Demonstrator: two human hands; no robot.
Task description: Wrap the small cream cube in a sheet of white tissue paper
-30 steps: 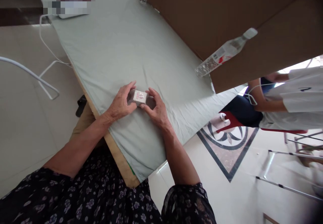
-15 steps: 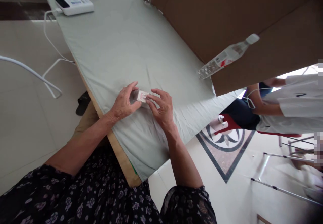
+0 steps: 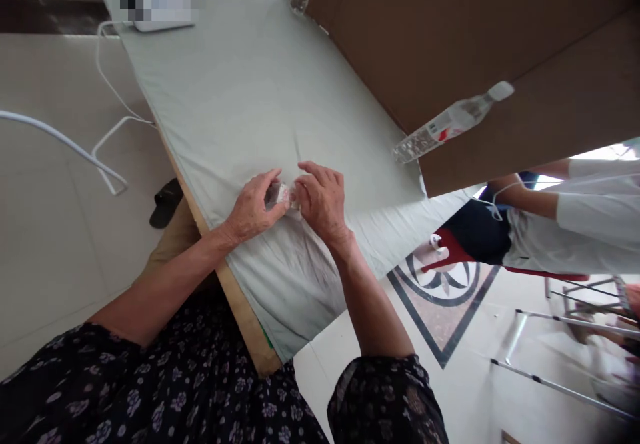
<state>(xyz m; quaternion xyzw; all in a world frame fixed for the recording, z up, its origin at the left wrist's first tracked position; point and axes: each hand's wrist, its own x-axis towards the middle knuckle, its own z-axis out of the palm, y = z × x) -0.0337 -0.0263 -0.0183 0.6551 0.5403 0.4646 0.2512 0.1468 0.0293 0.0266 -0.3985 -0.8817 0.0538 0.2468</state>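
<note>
Pale green cloth on table, shiny floor around. My left arm slants up from bottom left. Left hand curls round left side of small box, thumb in front, fingers behind: holding it. Box between my hands, low over cloth; can't tell if touching. Right hand bent in, fingers curled, tips at box's right end; too blurry to tell if pinching. Right arm slants up and left. Further right, bottle by brown cardboard.
</note>
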